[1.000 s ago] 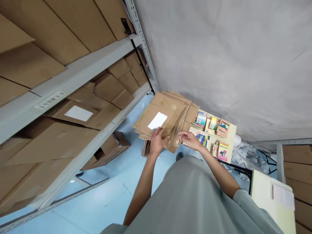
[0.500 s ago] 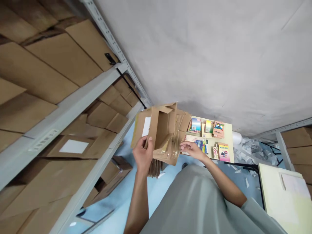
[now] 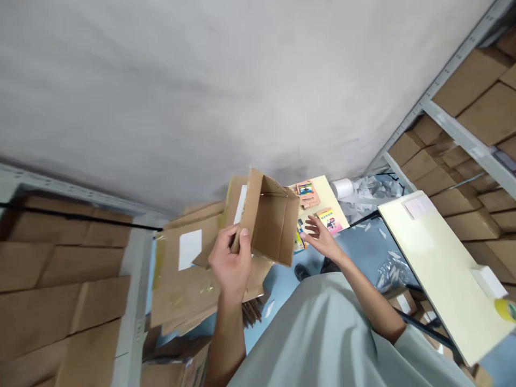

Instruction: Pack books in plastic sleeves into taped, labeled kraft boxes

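My left hand (image 3: 231,263) grips the near left edge of an open cardboard box (image 3: 274,223), thumb on top and fingers curled behind. The box is tilted, with its open side facing up toward me, and nothing shows inside it. To its right, my right hand (image 3: 322,239) hovers with fingers spread and holds nothing. Beneath that hand lie small books (image 3: 329,219) and a pinkish pack (image 3: 307,194) on a cream tabletop (image 3: 320,185). Flattened cardboard (image 3: 169,290) with a white label is stacked left of the box.
Shelves of cardboard boxes stand at left (image 3: 56,263) and right (image 3: 459,199). A second cream table (image 3: 427,258) carries a white box (image 3: 488,282) and a roll of yellow tape (image 3: 504,310). Behind are a white roll (image 3: 342,188) and crumpled plastic (image 3: 373,189). A grey wall faces me.
My view has swung to the right. The box has come apart from the flattened cardboard, and its open side now shows more fully. My right hand has left the box's edge, fingers spreading.
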